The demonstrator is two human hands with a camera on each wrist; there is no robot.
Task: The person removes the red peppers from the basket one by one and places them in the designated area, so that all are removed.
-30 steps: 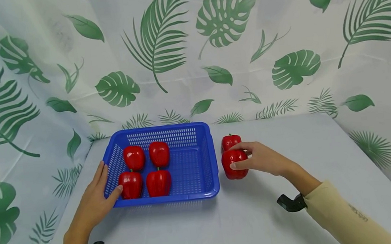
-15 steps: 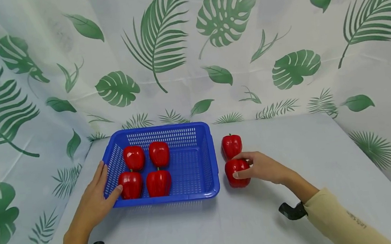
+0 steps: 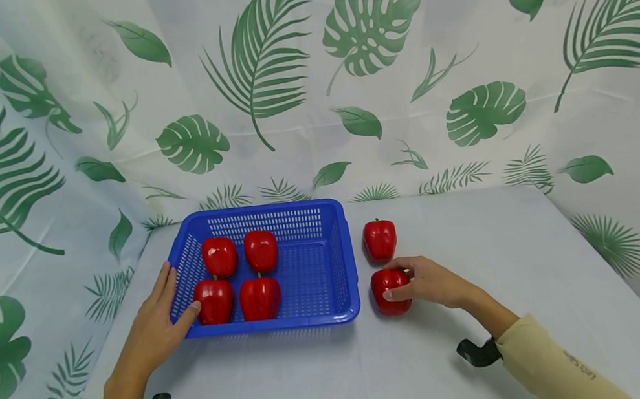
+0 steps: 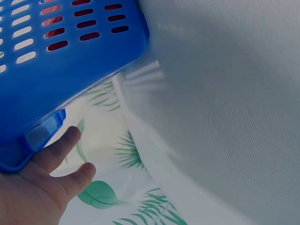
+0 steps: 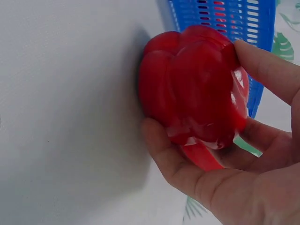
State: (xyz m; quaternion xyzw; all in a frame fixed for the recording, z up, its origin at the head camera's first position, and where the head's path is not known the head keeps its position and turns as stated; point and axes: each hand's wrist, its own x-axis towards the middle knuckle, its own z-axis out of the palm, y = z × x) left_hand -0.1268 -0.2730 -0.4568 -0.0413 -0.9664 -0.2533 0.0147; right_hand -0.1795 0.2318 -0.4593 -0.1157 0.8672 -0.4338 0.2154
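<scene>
My right hand grips a red bell pepper just right of the blue basket. In the right wrist view, thumb and fingers close around this glossy pepper, which sits at the white surface. Behind it in the head view is another red bell pepper, untouched. My left hand rests on the basket's left rim, thumb toward the front-left corner. Two fingers stretch out straight by the basket's edge in the left wrist view. Several red bell peppers lie in the basket's left half.
A white cloth covers the table. Leaf-printed curtains rise behind it and at both sides. The basket has slotted walls, and its right half shows bare blue floor.
My right hand has brought the bell pepper toward me and down, away from the pepper behind, which now shows whole. The left hand and the basket stay put.
</scene>
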